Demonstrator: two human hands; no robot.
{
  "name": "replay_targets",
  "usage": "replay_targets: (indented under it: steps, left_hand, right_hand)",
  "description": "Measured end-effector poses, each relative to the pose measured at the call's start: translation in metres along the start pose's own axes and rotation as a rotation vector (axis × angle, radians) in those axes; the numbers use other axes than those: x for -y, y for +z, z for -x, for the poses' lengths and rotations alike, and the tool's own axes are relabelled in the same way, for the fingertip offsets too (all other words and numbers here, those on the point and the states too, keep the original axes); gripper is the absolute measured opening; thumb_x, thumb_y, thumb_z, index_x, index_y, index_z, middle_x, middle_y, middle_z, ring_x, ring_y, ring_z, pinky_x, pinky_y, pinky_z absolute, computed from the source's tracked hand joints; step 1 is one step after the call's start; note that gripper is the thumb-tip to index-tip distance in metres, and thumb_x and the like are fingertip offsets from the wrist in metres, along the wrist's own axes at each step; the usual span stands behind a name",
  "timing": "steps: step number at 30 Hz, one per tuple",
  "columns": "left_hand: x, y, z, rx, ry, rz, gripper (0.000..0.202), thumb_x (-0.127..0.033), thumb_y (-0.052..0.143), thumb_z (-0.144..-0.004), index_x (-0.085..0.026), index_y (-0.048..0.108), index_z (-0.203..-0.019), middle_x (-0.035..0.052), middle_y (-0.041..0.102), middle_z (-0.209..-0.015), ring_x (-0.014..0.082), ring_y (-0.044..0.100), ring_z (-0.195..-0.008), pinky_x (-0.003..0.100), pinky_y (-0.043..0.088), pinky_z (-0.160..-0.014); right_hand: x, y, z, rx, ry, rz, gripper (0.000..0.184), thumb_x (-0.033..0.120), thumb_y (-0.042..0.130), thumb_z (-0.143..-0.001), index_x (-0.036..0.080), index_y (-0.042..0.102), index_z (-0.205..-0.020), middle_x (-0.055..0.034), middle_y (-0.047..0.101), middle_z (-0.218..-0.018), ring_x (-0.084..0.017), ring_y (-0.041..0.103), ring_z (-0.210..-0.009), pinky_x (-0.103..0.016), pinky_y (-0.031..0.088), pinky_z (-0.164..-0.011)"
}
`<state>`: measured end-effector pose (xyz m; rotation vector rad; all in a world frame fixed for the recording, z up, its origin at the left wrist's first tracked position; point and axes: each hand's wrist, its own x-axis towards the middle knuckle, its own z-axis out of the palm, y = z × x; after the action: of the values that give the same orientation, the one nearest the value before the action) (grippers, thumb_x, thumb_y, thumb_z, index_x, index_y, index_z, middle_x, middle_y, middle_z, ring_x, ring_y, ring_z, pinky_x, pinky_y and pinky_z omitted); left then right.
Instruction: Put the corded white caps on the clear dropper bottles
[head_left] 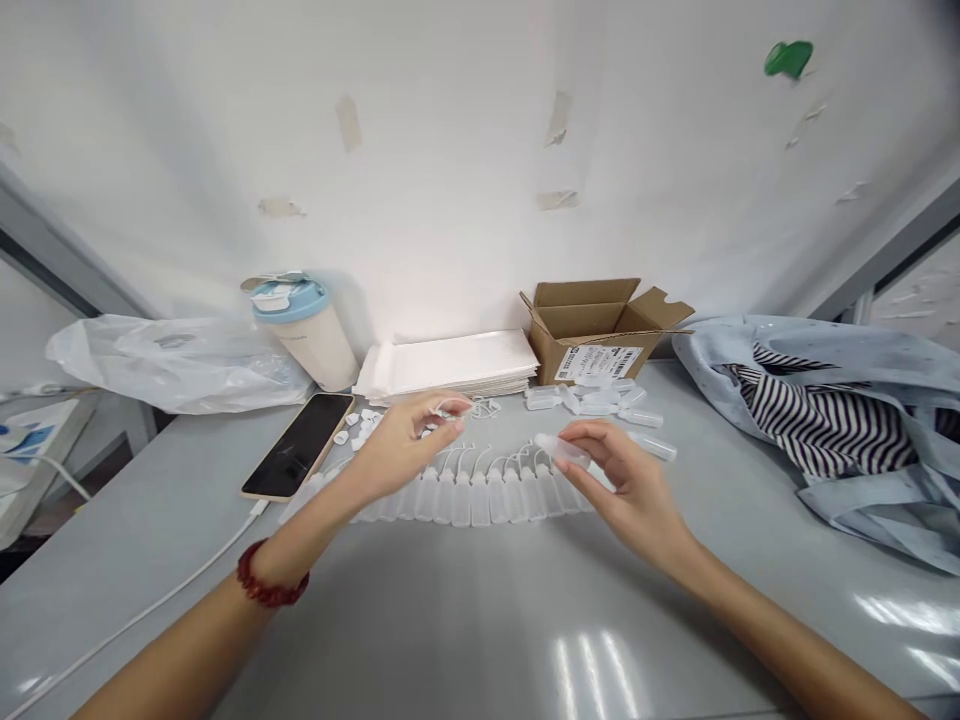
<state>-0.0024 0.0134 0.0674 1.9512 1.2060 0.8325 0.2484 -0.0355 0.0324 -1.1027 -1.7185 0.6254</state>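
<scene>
My right hand [626, 480] pinches a small clear plastic bottle [561, 448] and holds it level above the grey table [465, 610]. My left hand [409, 440] is raised beside it with its fingertips closed on a small white cap [450, 407]. Below both hands a row of several capped clear bottles [480, 490] lies side by side on the table. Loose white caps [360, 425] are scattered to the left of the row. More uncapped bottles [600, 400] lie in front of an open cardboard box [600, 330].
A phone [298, 445] on a white cable lies at the left, behind it a cup with a blue lid [304, 330] and a clear plastic bag [172, 360]. A stack of white sheets [450, 365] rests against the wall. A blue bag with striped cloth [832, 420] fills the right.
</scene>
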Motion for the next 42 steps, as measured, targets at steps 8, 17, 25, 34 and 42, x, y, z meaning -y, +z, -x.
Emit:
replay_targets:
  steps: [8, 17, 25, 34, 42]
  left_hand:
    - [-0.013, 0.031, 0.044, -0.096, -0.119, 0.390, 0.017, -0.032, 0.063, -0.082, -0.019, 0.073, -0.084, 0.0042, 0.073, -0.092, 0.0190, 0.065, -0.087, 0.028, 0.052, -0.079]
    - [-0.011, 0.040, 0.056, -0.138, -0.186, 0.417, 0.017, -0.032, 0.063, -0.082, -0.019, 0.074, -0.083, 0.0034, 0.073, -0.085, 0.0177, 0.067, -0.079, 0.028, 0.055, -0.072]
    - [-0.015, 0.046, 0.061, -0.175, -0.164, 0.399, 0.010, -0.029, 0.067, -0.079, -0.019, 0.071, -0.081, 0.0017, 0.071, -0.080, 0.0156, 0.065, -0.076, 0.025, 0.053, -0.068]
    - [-0.011, 0.054, 0.063, -0.085, -0.189, 0.498, 0.016, -0.033, 0.063, -0.081, -0.018, 0.068, -0.083, 0.0025, 0.068, -0.080, 0.0173, 0.063, -0.077, 0.029, 0.051, -0.074]
    - [-0.016, 0.055, 0.066, -0.003, -0.132, 0.225, 0.019, -0.031, 0.054, -0.085, -0.018, 0.068, -0.084, 0.0033, 0.067, -0.076, 0.0172, 0.060, -0.074, 0.029, 0.048, -0.069]
  right_hand:
    - [0.036, 0.029, 0.009, 0.247, 0.198, -0.170, 0.016, 0.032, 0.059, -0.086, 0.022, 0.058, -0.099, -0.0043, 0.067, -0.092, -0.019, 0.067, -0.085, -0.029, 0.056, -0.068]
    - [0.017, 0.044, 0.021, 0.149, 0.032, -0.135, 0.013, 0.024, 0.056, -0.088, 0.022, 0.057, -0.101, -0.0067, 0.066, -0.097, -0.020, 0.067, -0.089, -0.033, 0.058, -0.075]
    - [0.017, 0.043, 0.027, 0.135, -0.061, -0.067, 0.017, 0.019, 0.053, -0.090, 0.024, 0.055, -0.106, -0.0060, 0.065, -0.099, -0.019, 0.065, -0.091, -0.031, 0.057, -0.075]
    - [0.020, 0.040, 0.029, 0.123, -0.204, 0.040, 0.029, 0.015, 0.053, -0.090, 0.025, 0.051, -0.118, -0.0073, 0.067, -0.098, -0.019, 0.068, -0.089, -0.031, 0.060, -0.074]
    - [0.017, 0.040, 0.029, 0.148, -0.442, 0.158, 0.045, 0.014, 0.050, -0.092, 0.027, 0.044, -0.135, -0.0069, 0.069, -0.094, -0.019, 0.070, -0.082, -0.029, 0.060, -0.067]
